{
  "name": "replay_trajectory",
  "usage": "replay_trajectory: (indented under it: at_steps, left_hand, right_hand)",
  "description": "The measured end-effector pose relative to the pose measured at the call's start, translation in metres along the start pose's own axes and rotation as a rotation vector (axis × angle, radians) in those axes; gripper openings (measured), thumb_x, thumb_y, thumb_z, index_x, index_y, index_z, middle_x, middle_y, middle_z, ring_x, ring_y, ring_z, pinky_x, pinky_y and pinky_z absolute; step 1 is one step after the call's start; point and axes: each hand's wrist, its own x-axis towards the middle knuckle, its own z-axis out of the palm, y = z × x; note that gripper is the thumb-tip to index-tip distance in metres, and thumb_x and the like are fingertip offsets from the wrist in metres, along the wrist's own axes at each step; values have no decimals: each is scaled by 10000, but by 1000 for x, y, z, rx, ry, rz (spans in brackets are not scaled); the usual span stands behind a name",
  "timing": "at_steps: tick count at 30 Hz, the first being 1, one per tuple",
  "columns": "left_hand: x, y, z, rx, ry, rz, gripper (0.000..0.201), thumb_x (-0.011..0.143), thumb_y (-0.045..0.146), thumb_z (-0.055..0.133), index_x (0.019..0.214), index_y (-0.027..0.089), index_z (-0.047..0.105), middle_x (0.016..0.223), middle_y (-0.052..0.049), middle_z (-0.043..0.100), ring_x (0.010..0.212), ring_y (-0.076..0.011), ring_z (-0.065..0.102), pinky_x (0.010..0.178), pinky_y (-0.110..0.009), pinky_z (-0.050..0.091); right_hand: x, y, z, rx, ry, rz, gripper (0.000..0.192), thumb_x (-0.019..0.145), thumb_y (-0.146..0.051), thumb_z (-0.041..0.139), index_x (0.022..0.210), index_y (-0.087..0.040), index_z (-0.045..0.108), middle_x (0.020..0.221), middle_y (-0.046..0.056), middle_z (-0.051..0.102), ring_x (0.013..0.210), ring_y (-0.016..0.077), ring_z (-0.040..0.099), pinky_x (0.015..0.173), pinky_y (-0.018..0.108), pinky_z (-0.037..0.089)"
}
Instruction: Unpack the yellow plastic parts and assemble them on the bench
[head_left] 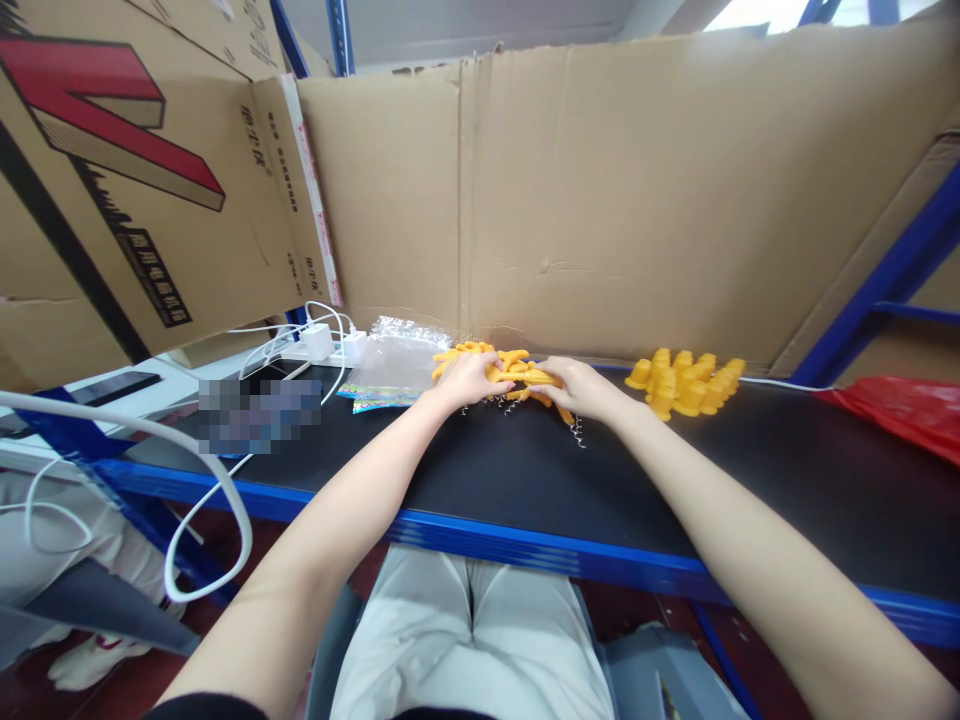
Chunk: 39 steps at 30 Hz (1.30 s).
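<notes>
A heap of yellow plastic pieces lies on the black shelf top, with thin metal spirals sticking out toward me. My left hand is at the left of this heap, its thumb and fingers bent round yellow pieces. From the right, my right hand grips the end of a long yellow piece that spans the gap between both hands. Whether the spirals are joined to the yellow pieces is too small to make out fully. My fingers hide part of the heap.
Yellow cup-shaped pieces stand grouped at the right, near a red plastic bag. Clear plastic bags lie left of the heap, beside white chargers and cables. A cardboard wall closes the back; a blue rail edges the front.
</notes>
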Motion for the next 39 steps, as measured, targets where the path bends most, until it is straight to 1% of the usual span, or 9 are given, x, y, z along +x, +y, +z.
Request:
replay_trajectory:
  at_steps: [7,14,23,28,34,39]
  left_hand:
    - [-1,-2,0,-5,14,35,392,730,546,642,929,208,640,735,-7,624,708,-165,569,596,-247,347]
    - [-1,-2,-1,12,3,44,406,733,556,636,940,207,639,714,-6,617,679,-158,556,598,-244,346]
    - [0,-5,2,34,34,72,388,728,546,645,910,203,640,696,1,607,676,-154,551,593,-241,335]
    - [1,-9,3,25,22,75,377,720,534,654,909,208,643,709,-4,612,694,-160,558,611,-250,356]
    - [3,-11,5,40,21,66,373,717,513,660,930,207,643,749,-14,628,713,-165,569,632,-262,385]
    - [4,-10,5,46,13,69,351,713,484,661,934,212,641,741,-7,620,715,-162,562,635,-257,380]
  right_hand:
    - [1,-2,-2,36,-41,45,284,870,-384,528,968,-151,656,881,96,654,761,194,584,695,294,414]
    - [0,-3,-2,53,-50,60,283,863,-388,537,957,-148,655,880,94,662,750,192,592,672,281,401]
    - [0,-2,0,44,-41,70,271,857,-382,558,968,-153,652,908,92,669,767,193,606,684,279,412]
    - [-1,3,1,25,-24,61,308,802,-380,631,1024,-167,660,958,97,673,819,212,623,722,295,438]
    - [-1,4,-3,67,-47,31,290,850,-408,571,980,-179,693,901,86,682,797,205,623,723,293,437]
    - [1,2,-6,79,-72,63,286,838,-390,588,993,-176,698,911,82,689,812,211,625,728,293,432]
